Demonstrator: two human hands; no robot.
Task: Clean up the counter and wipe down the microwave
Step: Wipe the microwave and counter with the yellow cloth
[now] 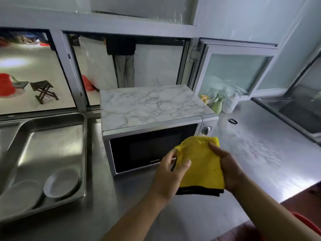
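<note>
A silver microwave (139, 150) with a dark glass door and a marble-patterned top stands on the steel counter (260, 153), its door closed. In front of its lower right corner I hold a folded yellow cloth (201, 164) with a black edge. My right hand (227, 169) grips the cloth's right side. My left hand (168, 174) pinches its left edge, fingers curled on the fabric. The cloth covers part of the microwave's control panel; one knob (206, 130) shows above it.
A steel sink (52, 122) at the left holds two pale plates (61, 182). Behind the microwave's right side stand spray bottles (218, 103) and a yellow item. A small black ring (233, 121) lies on the counter. A person stands beyond the window.
</note>
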